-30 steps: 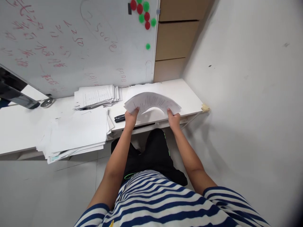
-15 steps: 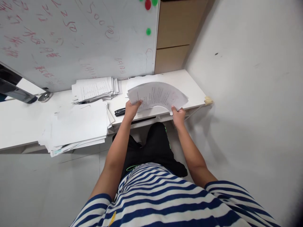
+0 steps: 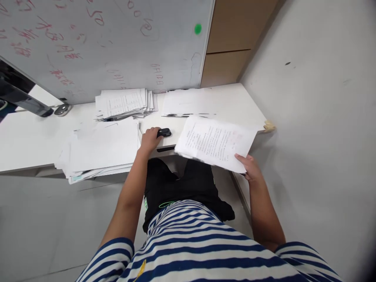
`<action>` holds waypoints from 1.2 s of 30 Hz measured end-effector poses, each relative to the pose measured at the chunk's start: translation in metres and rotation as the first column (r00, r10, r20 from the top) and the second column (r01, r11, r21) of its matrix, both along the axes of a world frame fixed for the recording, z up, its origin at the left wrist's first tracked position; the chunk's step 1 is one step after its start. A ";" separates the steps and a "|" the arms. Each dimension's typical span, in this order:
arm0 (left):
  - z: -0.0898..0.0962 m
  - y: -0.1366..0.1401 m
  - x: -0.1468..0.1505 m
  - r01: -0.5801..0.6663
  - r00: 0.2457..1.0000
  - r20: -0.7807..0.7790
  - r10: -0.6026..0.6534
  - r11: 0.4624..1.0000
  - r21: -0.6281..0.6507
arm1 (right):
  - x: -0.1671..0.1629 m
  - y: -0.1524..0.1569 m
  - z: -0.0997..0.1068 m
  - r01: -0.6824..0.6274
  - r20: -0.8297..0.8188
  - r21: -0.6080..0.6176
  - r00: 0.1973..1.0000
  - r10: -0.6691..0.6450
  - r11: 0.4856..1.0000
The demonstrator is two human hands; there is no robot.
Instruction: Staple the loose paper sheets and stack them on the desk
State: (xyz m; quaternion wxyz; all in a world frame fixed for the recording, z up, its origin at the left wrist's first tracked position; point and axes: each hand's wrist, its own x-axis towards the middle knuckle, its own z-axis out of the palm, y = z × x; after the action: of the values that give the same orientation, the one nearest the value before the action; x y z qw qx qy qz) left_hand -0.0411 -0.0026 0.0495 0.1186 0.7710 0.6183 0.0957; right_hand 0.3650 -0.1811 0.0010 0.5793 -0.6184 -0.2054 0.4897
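My left hand [image 3: 150, 138] is closed over the left end of a black stapler [image 3: 165, 132], which lies on the white desk near its front edge. The stapler's other end points right, toward the papers. Between the thumb and fingers of my right hand [image 3: 250, 167], a small stack of printed sheets [image 3: 213, 143] is gripped by its lower right corner. Those sheets lie nearly flat, print side up, with faint red marks at the right. Their near edge extends past the desk's front edge. The right hand's fingers under the stack are hidden.
Left of the stapler lies a large paper pile [image 3: 102, 147], overhanging the front edge. Behind are another pile of printed forms [image 3: 123, 102] and a flat stack [image 3: 188, 102]. A whiteboard [image 3: 132, 47], cardboard boxes [image 3: 229, 66] and a wall [image 3: 323, 117] bound the desk [image 3: 235, 103].
My left hand has let go of the sheets and moved left onto the stapler. The sheets, bent in an arc before, now lie flatter in my right hand, which has shifted right and nearer.
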 end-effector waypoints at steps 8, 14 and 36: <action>-0.011 0.015 -0.006 0.024 0.998 0.059 -0.021 0.998 -0.053 | -0.014 0.000 -0.010 -0.160 -0.065 -0.085 0.986 0.155 0.983; -0.003 0.017 -0.012 0.054 0.991 0.126 -0.040 0.993 -0.106 | -0.024 0.013 -0.013 -0.259 -0.090 -0.076 0.964 0.252 0.963; 0.014 0.063 0.023 -0.027 0.927 0.374 0.018 0.999 0.019 | -0.043 0.026 -0.027 -0.355 -0.125 -0.082 0.931 0.343 0.931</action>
State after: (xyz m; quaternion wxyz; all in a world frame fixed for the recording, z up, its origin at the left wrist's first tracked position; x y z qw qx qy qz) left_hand -0.0179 0.0603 0.0637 0.2238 0.7328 0.5922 0.2493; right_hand 0.3222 -0.1550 -0.0259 0.4604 -0.5737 -0.2546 0.6277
